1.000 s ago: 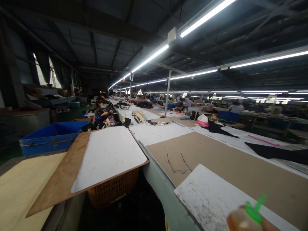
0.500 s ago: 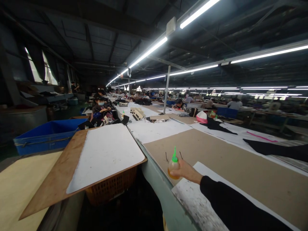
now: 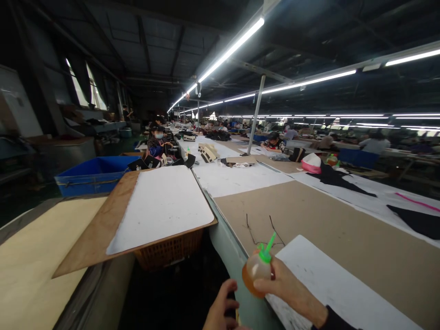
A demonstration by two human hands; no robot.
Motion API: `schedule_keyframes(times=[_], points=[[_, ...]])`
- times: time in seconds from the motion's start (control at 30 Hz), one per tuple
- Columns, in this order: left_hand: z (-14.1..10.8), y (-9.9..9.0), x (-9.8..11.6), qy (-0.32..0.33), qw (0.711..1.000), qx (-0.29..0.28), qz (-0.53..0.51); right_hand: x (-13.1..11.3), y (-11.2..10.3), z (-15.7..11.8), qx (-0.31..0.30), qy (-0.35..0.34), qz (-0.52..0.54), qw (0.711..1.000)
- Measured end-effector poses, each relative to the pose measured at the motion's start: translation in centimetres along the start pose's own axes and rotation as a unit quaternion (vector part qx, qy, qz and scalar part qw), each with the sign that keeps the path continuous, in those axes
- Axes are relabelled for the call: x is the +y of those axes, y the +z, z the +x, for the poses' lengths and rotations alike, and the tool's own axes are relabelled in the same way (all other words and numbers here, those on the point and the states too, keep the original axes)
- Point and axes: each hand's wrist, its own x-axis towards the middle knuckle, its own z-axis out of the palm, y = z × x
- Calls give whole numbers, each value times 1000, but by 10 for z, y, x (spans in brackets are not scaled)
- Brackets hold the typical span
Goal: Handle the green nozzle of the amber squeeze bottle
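My right hand (image 3: 287, 282) is wrapped round a squeeze bottle (image 3: 256, 270), which has a green nozzle cap and amber liquid inside. The bottle tilts, its nozzle pointing up and to the right, above the table's near edge. At the lower middle, my left hand (image 3: 223, 307) has come into view with fingers apart and slightly curled, nothing in it, a short way left of the bottle. Just beyond the bottle lies a pair of eyeglasses (image 3: 248, 224) with the temples upward. A white sheet (image 3: 323, 266) with dark smudges lies under my right forearm.
A brown board with a white sheet (image 3: 165, 206) juts out on the left over an orange basket (image 3: 168, 252). Behind it stands a blue bin (image 3: 89, 176). Grey-brown board (image 3: 302, 215) covers the table; a pole (image 3: 256, 114) rises farther back. Co-workers sit in the distance.
My right hand has brought the bottle nearer to me and tilted it. My left hand has entered from below. The view has turned slightly left and downward.
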Motion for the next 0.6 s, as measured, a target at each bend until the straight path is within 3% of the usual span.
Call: schedule_keyframes(times=[0.03, 0.13, 0.2, 0.3, 0.47, 0.53, 0.6], points=[[11, 10, 1, 30, 995, -35, -88, -4, 5, -3, -7, 3, 5, 1000], [29, 36, 3, 2, 951, -121, -285, -24, 17, -15, -13, 37, -4, 999], [32, 46, -2, -3, 913, -133, -387, -36, 23, -22, -5, 74, -56, 996], [34, 47, -15, -37, 875, -122, -467, -42, 29, -27, -16, 89, -133, 987], [24, 35, -19, -88, 862, -112, -487, -24, 37, -23, -42, 65, -101, 992], [15, 33, -11, -85, 863, -80, -492, -18, 40, -21, -49, 32, -91, 994], [8, 30, -2, -62, 860, -8, -506, -15, 43, -18, -29, -27, -103, 994]])
